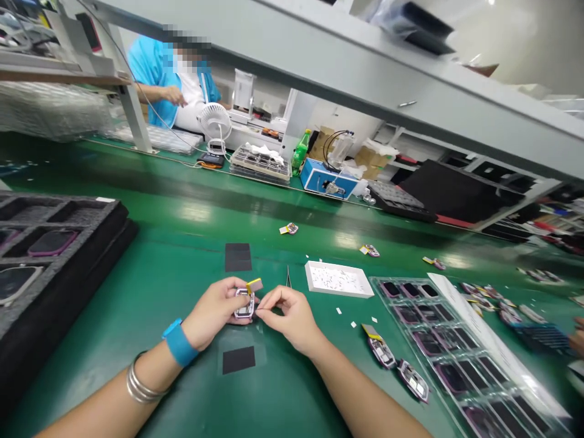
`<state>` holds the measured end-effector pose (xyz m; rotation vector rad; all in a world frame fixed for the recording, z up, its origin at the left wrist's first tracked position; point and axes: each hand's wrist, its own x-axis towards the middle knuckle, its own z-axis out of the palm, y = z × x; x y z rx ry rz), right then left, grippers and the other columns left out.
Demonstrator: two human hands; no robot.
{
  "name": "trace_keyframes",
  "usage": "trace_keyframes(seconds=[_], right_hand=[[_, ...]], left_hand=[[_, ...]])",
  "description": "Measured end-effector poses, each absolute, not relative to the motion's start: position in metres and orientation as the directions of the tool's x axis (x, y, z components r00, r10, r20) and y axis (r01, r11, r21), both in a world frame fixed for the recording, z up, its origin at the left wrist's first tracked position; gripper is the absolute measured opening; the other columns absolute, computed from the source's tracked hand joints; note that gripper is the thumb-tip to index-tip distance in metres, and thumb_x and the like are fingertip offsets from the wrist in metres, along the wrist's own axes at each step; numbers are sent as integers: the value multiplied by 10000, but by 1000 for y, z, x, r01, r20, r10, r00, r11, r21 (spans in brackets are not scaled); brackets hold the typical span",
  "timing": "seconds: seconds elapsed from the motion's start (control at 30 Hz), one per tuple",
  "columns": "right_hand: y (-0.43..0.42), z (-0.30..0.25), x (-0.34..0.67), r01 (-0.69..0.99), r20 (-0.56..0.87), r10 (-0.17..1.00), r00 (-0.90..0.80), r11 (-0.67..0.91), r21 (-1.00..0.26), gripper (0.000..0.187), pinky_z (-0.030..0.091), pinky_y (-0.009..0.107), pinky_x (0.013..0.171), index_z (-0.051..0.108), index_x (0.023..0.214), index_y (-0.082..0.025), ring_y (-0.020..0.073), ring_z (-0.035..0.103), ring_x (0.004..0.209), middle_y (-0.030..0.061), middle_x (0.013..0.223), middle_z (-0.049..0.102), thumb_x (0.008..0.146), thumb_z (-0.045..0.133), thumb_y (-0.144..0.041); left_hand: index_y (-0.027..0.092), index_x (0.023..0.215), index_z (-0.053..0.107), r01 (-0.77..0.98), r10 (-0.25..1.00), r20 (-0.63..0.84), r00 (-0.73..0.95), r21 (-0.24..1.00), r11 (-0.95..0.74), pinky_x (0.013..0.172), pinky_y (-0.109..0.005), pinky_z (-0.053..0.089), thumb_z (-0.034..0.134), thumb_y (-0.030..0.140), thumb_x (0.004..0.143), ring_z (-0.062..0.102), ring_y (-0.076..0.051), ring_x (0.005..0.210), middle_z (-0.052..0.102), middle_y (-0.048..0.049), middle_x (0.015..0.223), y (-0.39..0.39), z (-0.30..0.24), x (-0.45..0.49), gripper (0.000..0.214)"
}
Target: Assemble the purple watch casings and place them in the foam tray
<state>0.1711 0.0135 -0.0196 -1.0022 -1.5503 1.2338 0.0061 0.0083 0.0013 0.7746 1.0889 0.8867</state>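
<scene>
My left hand point(214, 309) grips a small open device housing point(245, 309) with a pale purple rim and circuit parts showing inside. A flat battery point(254, 285) with yellow tape sticks out from the housing's top. My right hand point(289, 316) is at the housing's right side, thumb and forefinger pinched together; whatever lies between the fingertips is too small to make out. Just beyond the right hand lie tweezers point(288, 277). One dark rectangular sheet point(238, 257) is above my hands and another dark sheet point(239, 360) below.
A white box point(340, 280) holds small white pieces. Open housings point(382, 351) lie to the right, beside a clear tray point(424, 331) of dark-faced units. A black foam tray point(68, 255) stands left. A shelf beam point(319, 55) crosses above; a person point(168, 85) sits opposite.
</scene>
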Motion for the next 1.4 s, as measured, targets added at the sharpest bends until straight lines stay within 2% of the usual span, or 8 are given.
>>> trace_keyframes(seconds=[0.27,0.7,0.87,0.97,1.03,1.1,1.17,1.4], right_hand=[[4,-16,167,142,243,925,-292,293,-945,142,496,259,682,532,755,-196,128,606,694,-5,761,651,705,655,-145],[2,-15,165,224,272,920,-282,339,-914,123,505,265,673,537,733,-202,134,613,681,-6,748,658,703,647,-157],[-4,-13,164,370,390,877,-279,473,-799,113,483,298,741,557,740,-208,158,596,788,5,782,623,721,621,-116],[-2,-13,166,420,429,889,-158,454,-786,280,473,330,804,576,897,-209,197,551,947,52,974,572,652,691,-134],[2,-15,168,319,301,946,-122,324,-891,419,488,316,778,555,1021,-211,194,561,947,63,1035,563,640,729,-203],[7,-17,170,167,177,968,-180,207,-964,304,499,290,727,578,984,-206,168,595,843,44,951,599,714,688,-293],[10,-18,171,111,176,963,-205,201,-973,134,497,280,707,620,844,-200,148,601,754,27,840,609,794,612,-324],[5,-9,170,305,379,920,-104,392,-868,100,481,300,747,674,797,-214,173,606,793,41,832,655,824,596,-271]], left_hand=[[138,820,552,-151,872,-426,243,871,468,587,-276,525,766,369,545,589,-128,593,645,-17,710,7,-4,13,418],[142,777,548,-204,871,-425,248,856,476,588,-263,530,791,343,517,581,-118,583,646,-18,687,4,0,13,409],[143,794,559,-220,888,-403,223,866,448,587,-257,533,776,328,555,582,-109,580,636,-3,684,2,-2,12,372],[145,797,557,-209,888,-393,240,872,443,585,-254,532,771,333,581,603,-121,603,650,-15,714,2,0,11,358],[147,798,551,-196,884,-388,263,875,442,582,-257,531,765,338,598,629,-148,634,658,-26,706,2,1,12,350],[146,808,553,-185,883,-378,278,881,436,575,-260,527,759,340,614,648,-175,661,656,-33,689,2,0,12,342],[140,846,574,-190,881,-372,292,880,435,590,-272,530,754,324,627,660,-194,693,666,-49,722,2,1,11,338],[148,990,617,-304,843,-338,418,822,481,794,-290,515,765,156,588,647,-190,870,676,-78,947,-2,6,11,429]])
